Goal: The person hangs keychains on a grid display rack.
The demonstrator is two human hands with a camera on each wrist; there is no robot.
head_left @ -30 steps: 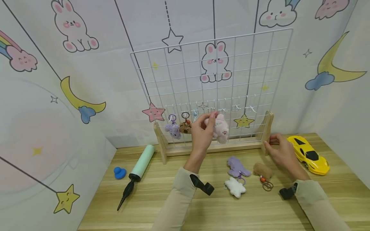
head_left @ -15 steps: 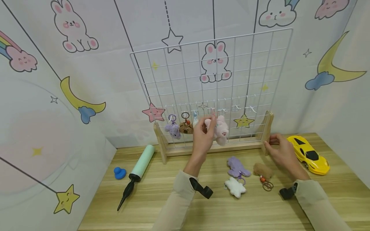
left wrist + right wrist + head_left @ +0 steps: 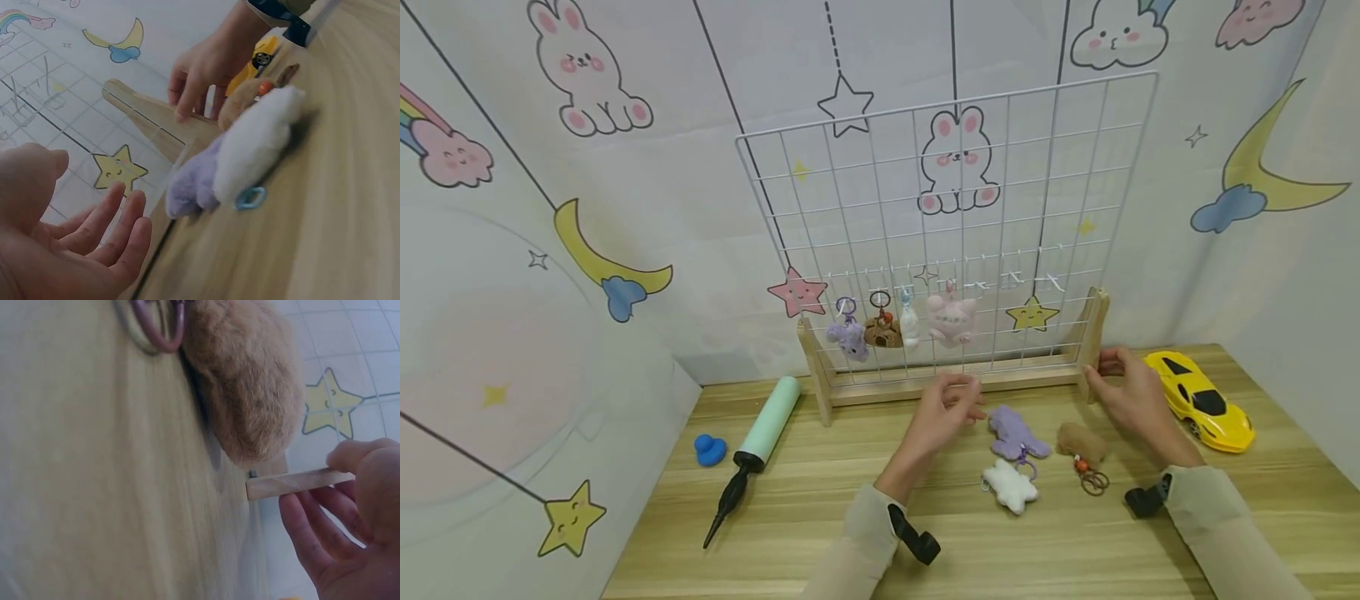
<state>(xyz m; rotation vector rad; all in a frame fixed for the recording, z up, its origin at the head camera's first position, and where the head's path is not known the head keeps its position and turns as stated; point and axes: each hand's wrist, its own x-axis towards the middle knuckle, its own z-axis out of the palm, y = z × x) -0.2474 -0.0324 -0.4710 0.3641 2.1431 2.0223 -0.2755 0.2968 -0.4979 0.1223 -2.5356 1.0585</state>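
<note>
My left hand (image 3: 942,412) is over the table just left of a purple plush keychain (image 3: 1015,433), its fingers spread and nothing in them. Beside that keychain lies a white star-shaped plush keychain (image 3: 1011,486). My right hand (image 3: 1127,393) grips the right wooden leg (image 3: 287,483) of the wire grid rack, thumb on one face and fingers on the other. A brown plush keychain (image 3: 1081,444) lies near it. From hooks on the grid (image 3: 1030,179) hang a pink plush keychain (image 3: 952,319), a slim white one (image 3: 909,323), a brown one (image 3: 883,332) and a purple one (image 3: 849,340).
A yellow toy car (image 3: 1201,402) stands right of the rack. To the left lie a mint-green hand pump (image 3: 771,422) with a black nozzle and a blue rubber duck (image 3: 710,450). Bare white hooks (image 3: 1015,279) stick out right of the pink plush. A printed cloth backs the table.
My left hand has let go of the pink plush keychain, which now hangs facing forward on the grid. The hand has dropped toward the table. The right hand has stayed on the rack's leg.
</note>
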